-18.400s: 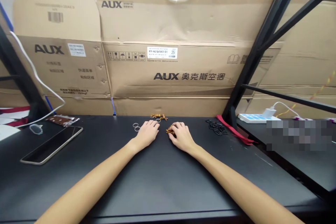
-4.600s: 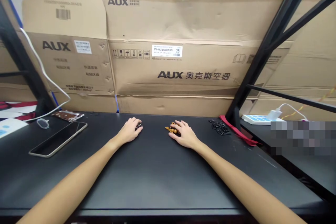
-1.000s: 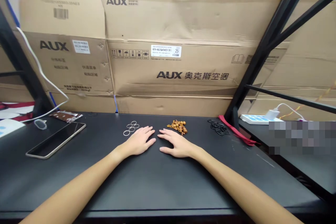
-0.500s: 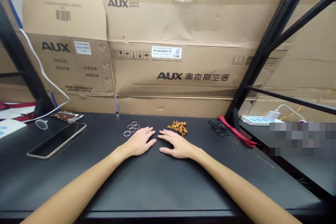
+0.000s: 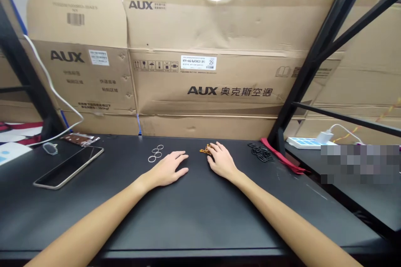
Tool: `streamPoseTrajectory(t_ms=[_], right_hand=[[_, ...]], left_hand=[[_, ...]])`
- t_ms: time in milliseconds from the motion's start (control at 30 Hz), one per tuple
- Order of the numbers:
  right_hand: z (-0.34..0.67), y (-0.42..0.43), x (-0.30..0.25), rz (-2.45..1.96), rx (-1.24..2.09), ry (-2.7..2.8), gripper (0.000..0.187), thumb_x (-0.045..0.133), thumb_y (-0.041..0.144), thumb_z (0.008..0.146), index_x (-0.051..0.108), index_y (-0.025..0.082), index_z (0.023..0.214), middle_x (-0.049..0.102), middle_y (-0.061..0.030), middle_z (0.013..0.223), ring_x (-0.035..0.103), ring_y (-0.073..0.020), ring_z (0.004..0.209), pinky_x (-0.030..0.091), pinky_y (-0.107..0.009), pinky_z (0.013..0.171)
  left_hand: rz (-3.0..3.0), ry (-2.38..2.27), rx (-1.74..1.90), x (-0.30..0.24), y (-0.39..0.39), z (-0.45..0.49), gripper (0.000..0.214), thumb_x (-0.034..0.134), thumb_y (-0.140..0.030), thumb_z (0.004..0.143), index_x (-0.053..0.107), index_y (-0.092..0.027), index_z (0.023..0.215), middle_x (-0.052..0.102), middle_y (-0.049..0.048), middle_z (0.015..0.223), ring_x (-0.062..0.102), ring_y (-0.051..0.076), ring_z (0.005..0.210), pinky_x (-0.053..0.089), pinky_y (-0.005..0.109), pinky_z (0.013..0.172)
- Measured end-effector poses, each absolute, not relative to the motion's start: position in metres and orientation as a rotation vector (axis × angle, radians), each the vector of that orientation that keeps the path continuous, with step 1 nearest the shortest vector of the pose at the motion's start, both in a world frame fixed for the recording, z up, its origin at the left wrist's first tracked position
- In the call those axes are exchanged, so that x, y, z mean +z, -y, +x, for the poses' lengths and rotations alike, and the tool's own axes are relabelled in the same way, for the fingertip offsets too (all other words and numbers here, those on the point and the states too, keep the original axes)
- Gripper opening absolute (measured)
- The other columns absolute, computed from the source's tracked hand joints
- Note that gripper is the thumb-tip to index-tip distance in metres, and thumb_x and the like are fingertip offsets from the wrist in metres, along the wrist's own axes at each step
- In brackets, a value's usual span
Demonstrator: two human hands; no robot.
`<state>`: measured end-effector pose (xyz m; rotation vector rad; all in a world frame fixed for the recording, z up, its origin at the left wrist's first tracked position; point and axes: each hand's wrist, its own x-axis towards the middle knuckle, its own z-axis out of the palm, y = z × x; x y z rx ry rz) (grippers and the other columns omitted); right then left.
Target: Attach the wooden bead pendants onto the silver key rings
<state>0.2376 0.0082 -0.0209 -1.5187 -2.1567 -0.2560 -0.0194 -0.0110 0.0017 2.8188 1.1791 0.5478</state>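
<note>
My left hand (image 5: 169,168) lies flat on the black table (image 5: 194,217), fingers stretched out and holding nothing. Just to its upper left lie several small silver rings (image 5: 155,153). My right hand (image 5: 221,159) rests over a small heap of brown wooden beads (image 5: 205,149), its fingers spread across the pile and covering most of it. Whether the fingers grip any bead is hidden.
A pile of black rings (image 5: 260,152) lies right of my right hand, beside a red strip (image 5: 283,159). A phone (image 5: 69,167), a brown packet (image 5: 79,139) and a white cable (image 5: 56,91) sit at the left. Cardboard boxes (image 5: 219,58) close the back; a power strip (image 5: 305,142) lies behind a black rack post (image 5: 300,87).
My right hand has moved forward and right from beside the left hand onto the brown beads. The left hand has stayed flat in place.
</note>
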Motion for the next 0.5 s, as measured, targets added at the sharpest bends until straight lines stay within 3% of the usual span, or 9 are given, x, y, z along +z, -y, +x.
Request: streamPoseTrajectory(t_ms=[233,367,500], right_hand=[[0.232,-0.003,-0.016,-1.358,-0.240,2.202,0.031,0.043,0.017,0.085,0.065,0.017,0.107,0.065,-0.0103,0.107,0.051,-0.0250,0.108,0.037,-0.043,0.100],[0.227,0.002,-0.016,-1.273,-0.206,2.258,0.029,0.045,0.017,0.084,0.066,0.018,0.104,0.064,-0.0099,0.100,0.050,-0.0251,0.100,0.040,-0.041,0.094],[0.223,0.005,-0.016,-1.189,-0.135,2.284,0.024,0.050,0.019,0.082,0.067,0.018,0.100,0.062,-0.0093,0.093,0.049,-0.0250,0.095,0.041,-0.042,0.091]], left_hand=[[2.767,-1.286,0.591,-0.002,0.010,-0.019,0.046,0.042,-0.044,0.092,0.056,-0.013,0.123,0.053,0.0146,0.132,0.047,0.027,0.125,0.037,0.042,0.106],[2.776,-1.149,0.665,-0.004,0.007,-0.019,0.034,0.041,-0.031,0.093,0.058,-0.015,0.119,0.060,0.0106,0.123,0.054,0.022,0.115,0.042,0.035,0.102],[2.792,-1.045,0.691,-0.001,0.004,-0.018,0.028,0.039,-0.021,0.093,0.065,-0.018,0.104,0.066,0.0080,0.111,0.059,0.020,0.105,0.046,0.033,0.096]])
